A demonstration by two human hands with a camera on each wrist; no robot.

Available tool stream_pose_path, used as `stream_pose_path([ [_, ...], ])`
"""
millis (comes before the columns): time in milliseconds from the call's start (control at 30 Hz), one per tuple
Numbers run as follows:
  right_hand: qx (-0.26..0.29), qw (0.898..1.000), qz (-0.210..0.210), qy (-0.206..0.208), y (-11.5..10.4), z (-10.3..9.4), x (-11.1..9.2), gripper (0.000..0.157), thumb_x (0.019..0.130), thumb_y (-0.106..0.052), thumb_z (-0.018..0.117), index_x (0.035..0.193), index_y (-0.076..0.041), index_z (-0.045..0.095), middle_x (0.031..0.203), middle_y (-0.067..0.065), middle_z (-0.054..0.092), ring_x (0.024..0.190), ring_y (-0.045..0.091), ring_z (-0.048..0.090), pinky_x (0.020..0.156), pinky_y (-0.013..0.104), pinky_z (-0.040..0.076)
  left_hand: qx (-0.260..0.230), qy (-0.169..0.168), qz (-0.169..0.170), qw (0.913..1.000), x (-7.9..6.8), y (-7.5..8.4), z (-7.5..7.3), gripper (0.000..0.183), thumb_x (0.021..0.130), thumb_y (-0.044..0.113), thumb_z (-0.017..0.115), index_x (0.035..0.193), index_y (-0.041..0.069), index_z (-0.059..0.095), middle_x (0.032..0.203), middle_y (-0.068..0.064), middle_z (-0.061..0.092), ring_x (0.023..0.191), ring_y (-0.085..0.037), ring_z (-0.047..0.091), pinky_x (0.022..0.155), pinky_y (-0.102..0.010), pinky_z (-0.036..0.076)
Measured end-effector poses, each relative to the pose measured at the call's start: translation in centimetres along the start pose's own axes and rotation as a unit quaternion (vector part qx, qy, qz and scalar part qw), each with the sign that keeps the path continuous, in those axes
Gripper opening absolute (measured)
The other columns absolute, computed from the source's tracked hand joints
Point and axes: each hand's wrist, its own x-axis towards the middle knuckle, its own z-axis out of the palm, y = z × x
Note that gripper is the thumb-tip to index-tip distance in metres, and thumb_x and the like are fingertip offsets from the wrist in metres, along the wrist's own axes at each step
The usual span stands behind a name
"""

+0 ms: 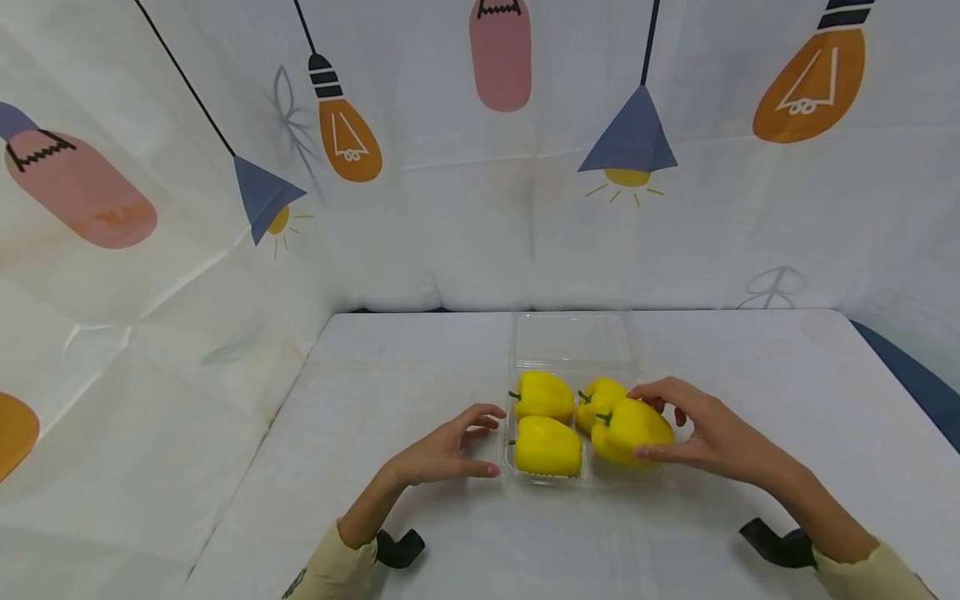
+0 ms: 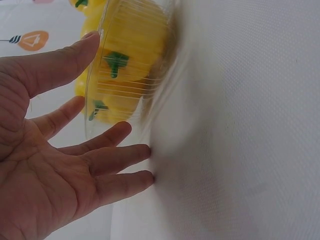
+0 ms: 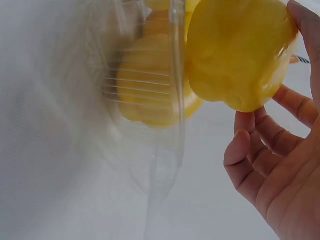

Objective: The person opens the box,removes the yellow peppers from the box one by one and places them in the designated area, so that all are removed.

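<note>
My right hand (image 1: 701,429) grips a yellow bell pepper (image 1: 632,431) between thumb and fingers, above the near right part of a clear plastic box (image 1: 543,479). In the right wrist view the held pepper (image 3: 240,50) is higher than the box rim (image 3: 177,90). Three more yellow peppers lie in the box: one at the far left (image 1: 544,396), one at the near left (image 1: 548,446), and one at the far right (image 1: 597,398), partly hidden by the held one. My left hand (image 1: 453,450) is spread beside the box's left side, holding nothing; its thumb is near the rim in the left wrist view.
The box's clear lid (image 1: 573,340) lies folded back behind it on the white table (image 1: 405,358). A white curtain (image 1: 465,225) printed with lamps and bulbs hangs behind and along the left. Black straps (image 1: 401,548) stick out near both sleeves.
</note>
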Motion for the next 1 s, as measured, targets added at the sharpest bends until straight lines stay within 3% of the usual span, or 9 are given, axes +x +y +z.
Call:
stream_pose_path([
  [333,-0.043,0.997,0.030,0.063,0.0,-1.3,-0.2,0.062,0.067,-0.029,0.086,0.120,-0.021,0.055,0.105,-0.013,0.055,0.087,0.002,0.042,0.064,0.020,0.041,0.004,0.001,0.004,1.0000,0.0,-0.2,0.0,0.072,0.080,0.032,0.075,0.139,0.028,0.034,0.142,0.008,0.037,0.132,-0.024,0.039,0.107,-0.047,0.032],
  [533,-0.076,0.989,0.080,0.098,0.0,-1.8,-0.3,0.060,0.068,-0.032,0.085,0.118,-0.017,0.055,0.097,-0.007,0.052,0.082,0.004,0.040,0.059,0.020,0.040,0.005,0.002,-0.003,1.0000,0.0,0.0,0.0,0.071,0.080,0.032,0.075,0.138,0.030,0.034,0.143,0.006,0.038,0.132,-0.024,0.039,0.107,-0.048,0.032],
  [1000,-0.087,0.973,0.174,0.122,1.2,-2.5,-0.6,0.061,0.073,-0.039,0.080,0.119,-0.010,0.053,0.097,0.006,0.052,0.083,0.020,0.041,0.057,0.022,0.037,0.008,0.004,-0.005,0.9999,0.0,0.0,0.0,0.071,0.080,0.032,0.076,0.138,0.032,0.034,0.142,0.010,0.038,0.132,-0.020,0.039,0.107,-0.047,0.032],
])
